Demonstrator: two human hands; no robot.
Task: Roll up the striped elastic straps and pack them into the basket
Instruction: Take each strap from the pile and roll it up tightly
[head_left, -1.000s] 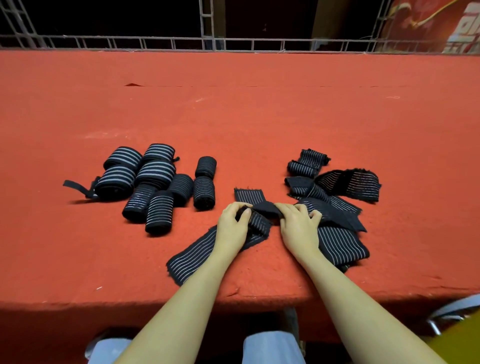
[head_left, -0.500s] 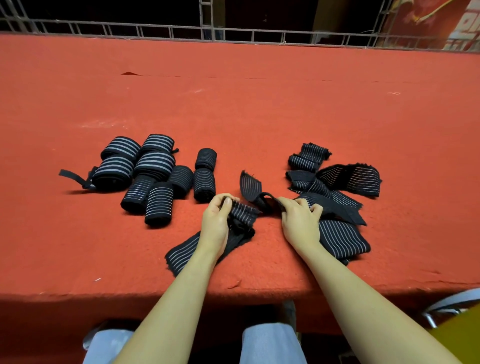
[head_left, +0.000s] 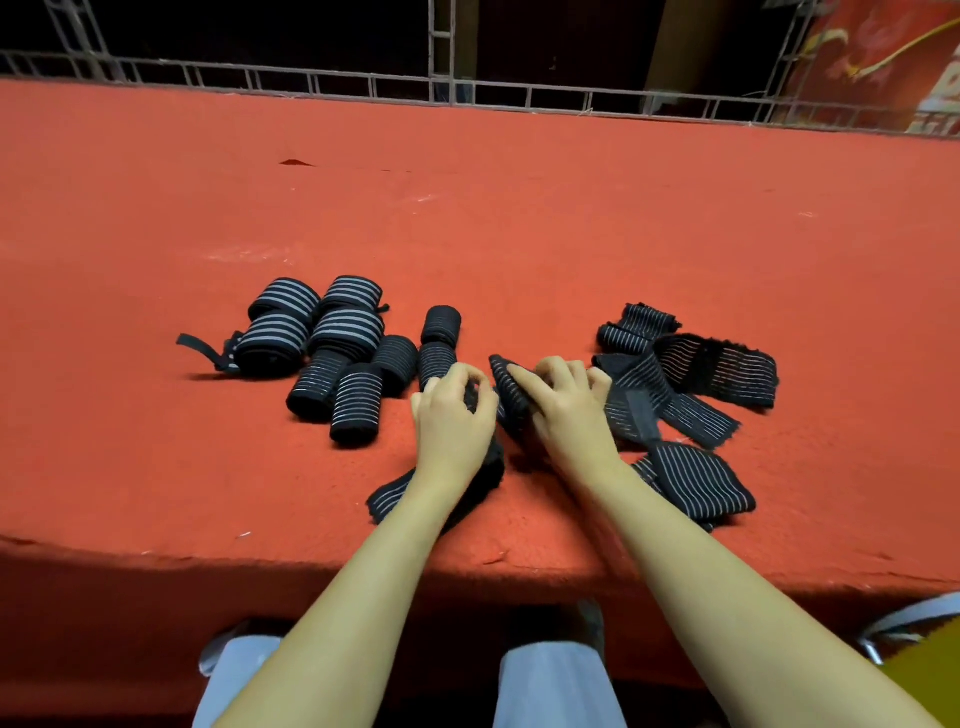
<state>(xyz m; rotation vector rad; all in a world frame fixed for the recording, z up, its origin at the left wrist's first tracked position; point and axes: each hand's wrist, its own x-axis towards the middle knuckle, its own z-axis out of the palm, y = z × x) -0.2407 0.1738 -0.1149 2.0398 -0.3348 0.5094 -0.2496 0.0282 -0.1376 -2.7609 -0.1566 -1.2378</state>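
A black strap with thin white stripes (head_left: 506, 395) is held between both hands near the table's front edge. My left hand (head_left: 452, 415) curls round its partly rolled part, and its loose tail (head_left: 395, 499) trails toward me under the wrist. My right hand (head_left: 566, 410) pinches the strap's upright far end. Several finished rolls (head_left: 332, 348) lie in a cluster to the left. A heap of unrolled straps (head_left: 685, 384) lies to the right. No basket is in view.
The red felt table (head_left: 467, 218) stretches far back to a metal railing (head_left: 467, 96). Its front edge runs just below my wrists. A yellow object (head_left: 924, 670) with a metal frame shows at the lower right.
Both hands have moved closer together on the strap. The strap's far end has been lifted and turned up. The loose tail has shortened and drawn under my left wrist.
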